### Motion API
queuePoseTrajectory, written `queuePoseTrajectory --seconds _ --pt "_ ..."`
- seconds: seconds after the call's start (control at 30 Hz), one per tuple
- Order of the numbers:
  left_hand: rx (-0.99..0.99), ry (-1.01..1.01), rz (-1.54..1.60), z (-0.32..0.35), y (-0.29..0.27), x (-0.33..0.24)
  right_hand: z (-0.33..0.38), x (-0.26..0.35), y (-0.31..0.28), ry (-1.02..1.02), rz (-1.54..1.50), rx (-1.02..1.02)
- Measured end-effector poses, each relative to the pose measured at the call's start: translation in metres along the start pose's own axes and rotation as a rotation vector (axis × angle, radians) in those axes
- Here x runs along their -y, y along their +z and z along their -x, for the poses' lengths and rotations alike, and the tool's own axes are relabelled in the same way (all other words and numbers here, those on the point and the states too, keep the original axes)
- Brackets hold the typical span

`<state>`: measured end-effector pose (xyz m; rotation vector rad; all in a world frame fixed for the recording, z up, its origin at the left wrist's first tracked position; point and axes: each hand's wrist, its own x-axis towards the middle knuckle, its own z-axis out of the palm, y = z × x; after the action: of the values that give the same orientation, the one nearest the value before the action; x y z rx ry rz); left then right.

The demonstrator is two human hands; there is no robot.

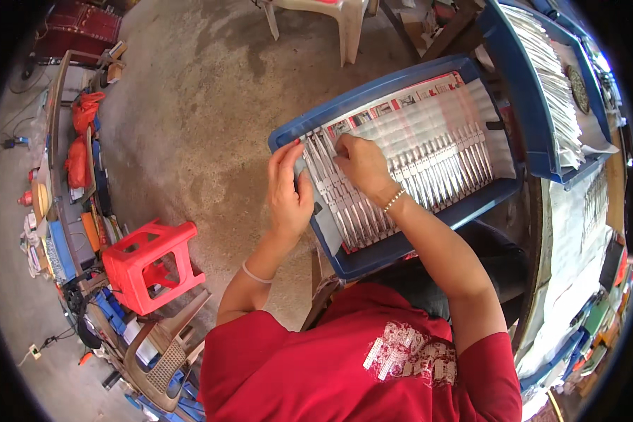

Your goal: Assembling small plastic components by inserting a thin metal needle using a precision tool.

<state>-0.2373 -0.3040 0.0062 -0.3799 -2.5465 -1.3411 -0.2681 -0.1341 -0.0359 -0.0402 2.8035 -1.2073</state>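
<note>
Red stool left of blue tray; right hand seemingly hides packets.

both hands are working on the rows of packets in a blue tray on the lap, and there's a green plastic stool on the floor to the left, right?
Nearly: the plastic stool is red, not green, as the head view shows. The rest holds: the left hand and right hand are on the rows of packets in the blue tray.

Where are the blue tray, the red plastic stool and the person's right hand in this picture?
blue tray [373, 261]: head view, on its near rim.
red plastic stool [148, 247]: head view, on its top.
right hand [362, 165]: head view, on the back of the hand, over the packets.
</note>
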Motion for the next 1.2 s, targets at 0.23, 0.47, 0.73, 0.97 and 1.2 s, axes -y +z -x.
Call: queuePoseTrajectory --seconds 0.23,0.47,0.73,0.97,1.2 --pt "0.039 0.057 -0.068 -0.007 -0.002 -0.011 0.000 -0.010 -0.026 -0.023 -0.229 0.049" --pt "0.080 0.153 0.014 -0.006 -0.011 -0.068 0.117 -0.016 -0.126 -0.035 -0.213 0.033" --pt "0.386 0.263 1.241 -0.047 -0.030 -0.266 0.304 -0.015 -0.189 0.169 -0.003 -0.185" --pt "0.567 0.033 1.655 -0.021 -0.053 -0.392 0.415 -0.007 -0.204 0.536 0.169 -0.542" --pt "0.746 0.180 1.537 0.040 -0.008 -0.441 0.471 -0.024 -0.169 0.657 0.104 -0.695"
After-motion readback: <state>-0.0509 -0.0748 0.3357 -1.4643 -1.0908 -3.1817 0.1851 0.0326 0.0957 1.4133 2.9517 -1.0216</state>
